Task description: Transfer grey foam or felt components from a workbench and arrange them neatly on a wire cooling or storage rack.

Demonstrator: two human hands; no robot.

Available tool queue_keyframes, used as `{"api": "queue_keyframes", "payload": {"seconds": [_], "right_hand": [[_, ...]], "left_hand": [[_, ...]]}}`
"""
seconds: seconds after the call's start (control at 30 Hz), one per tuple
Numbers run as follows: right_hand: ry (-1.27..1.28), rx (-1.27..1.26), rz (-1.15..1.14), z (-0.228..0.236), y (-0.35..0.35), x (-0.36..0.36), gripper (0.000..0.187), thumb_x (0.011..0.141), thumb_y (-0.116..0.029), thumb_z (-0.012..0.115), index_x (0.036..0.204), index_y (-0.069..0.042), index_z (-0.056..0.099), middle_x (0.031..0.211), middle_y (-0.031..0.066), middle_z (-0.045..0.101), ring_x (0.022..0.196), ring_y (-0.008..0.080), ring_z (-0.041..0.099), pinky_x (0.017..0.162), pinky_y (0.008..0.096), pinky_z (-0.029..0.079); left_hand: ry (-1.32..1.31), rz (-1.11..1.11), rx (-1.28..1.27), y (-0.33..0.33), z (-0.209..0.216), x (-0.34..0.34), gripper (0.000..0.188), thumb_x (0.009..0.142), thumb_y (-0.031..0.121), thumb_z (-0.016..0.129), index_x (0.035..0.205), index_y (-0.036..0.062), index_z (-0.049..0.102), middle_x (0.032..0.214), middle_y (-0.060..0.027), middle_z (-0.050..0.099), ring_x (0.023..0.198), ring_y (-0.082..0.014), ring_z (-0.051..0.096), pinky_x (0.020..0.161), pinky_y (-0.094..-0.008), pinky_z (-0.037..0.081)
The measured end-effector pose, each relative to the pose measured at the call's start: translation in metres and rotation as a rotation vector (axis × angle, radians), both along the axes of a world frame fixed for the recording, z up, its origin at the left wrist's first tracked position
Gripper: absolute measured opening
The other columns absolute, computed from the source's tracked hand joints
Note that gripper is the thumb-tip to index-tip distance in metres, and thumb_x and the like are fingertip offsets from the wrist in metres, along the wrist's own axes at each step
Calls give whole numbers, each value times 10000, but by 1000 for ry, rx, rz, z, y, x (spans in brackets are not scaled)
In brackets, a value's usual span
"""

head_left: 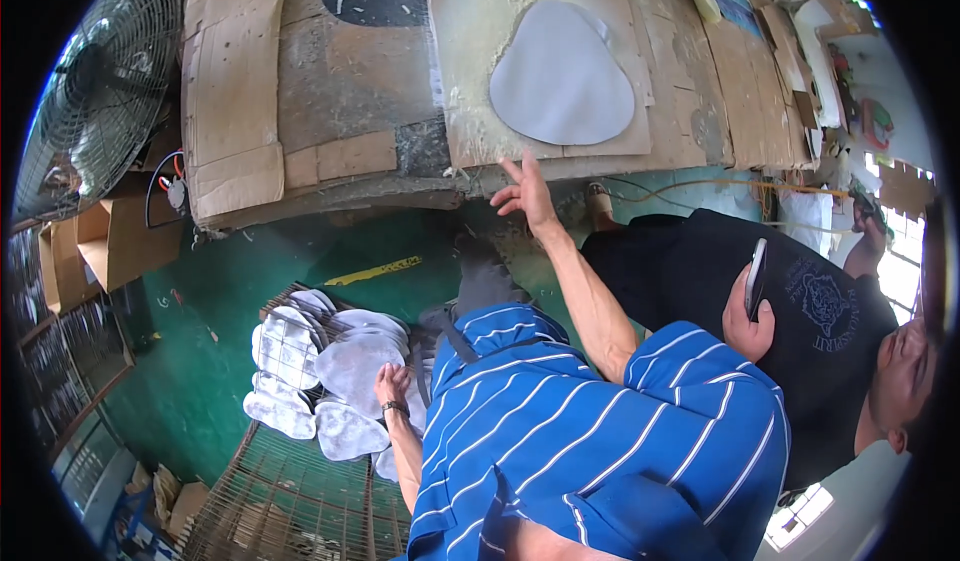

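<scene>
in the head view, the left hand [392,385] rested flat, fingers loosely together, on a pile of grey rounded cut-outs [340,381] lying on a wire rack [290,491] over the green floor [200,361]. the right hand [524,194] reached up with fingers spread, pinching nothing, just below the cardboard-covered workbench [330,91], where another grey cut-out [562,73] lay flat. beside them, another person's hand [748,321] gripped a dark phone [757,278].
</scene>
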State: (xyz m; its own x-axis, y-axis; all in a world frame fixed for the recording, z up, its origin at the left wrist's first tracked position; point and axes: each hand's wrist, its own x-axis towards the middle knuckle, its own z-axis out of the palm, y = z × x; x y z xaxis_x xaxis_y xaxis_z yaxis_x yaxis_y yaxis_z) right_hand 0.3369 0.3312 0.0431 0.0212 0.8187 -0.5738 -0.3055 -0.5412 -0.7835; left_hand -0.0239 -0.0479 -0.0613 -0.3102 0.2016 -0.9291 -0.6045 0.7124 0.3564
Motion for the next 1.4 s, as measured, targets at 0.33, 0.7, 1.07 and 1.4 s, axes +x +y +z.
{"api": "queue_keyframes", "payload": {"seconds": [0.33,0.7,1.07,1.4], "right_hand": [[-648,174,392,-36,0,45,789,943,-306,459,1521,-4,17,1482,213,407,700,302,663,638,403,542],[-1247,644,563,27,-11,26,756,835,-119,550,1487,-2,186,1473,270,377,860,444,660,726,466,562],[-698,94,63,0,-20,39,586,830,-82,581,1385,-36,397,1428,173,484,770,261,696,545,326,539],[-1838,178,1396,-20,9,8,304,850,-183,600,1104,-14,592,1268,401,517,976,463,657,475,434,535]], "left_hand": [[-9,-65,-19,23,0,-1,607,927,310,631,1407,21,398,1296,-216,566,1125,-354,608,902,-476,512],[-43,-29,0,10,-5,10,588,923,338,648,1385,48,428,1231,-172,617,1060,-314,652,794,-413,558],[-35,-88,-112,-14,-12,12,546,927,311,628,1378,62,445,1214,-161,634,1067,-318,645,773,-429,516],[40,-164,-60,22,-4,-6,581,933,359,618,1392,51,439,1270,-148,611,1087,-280,631,800,-405,494]]}}
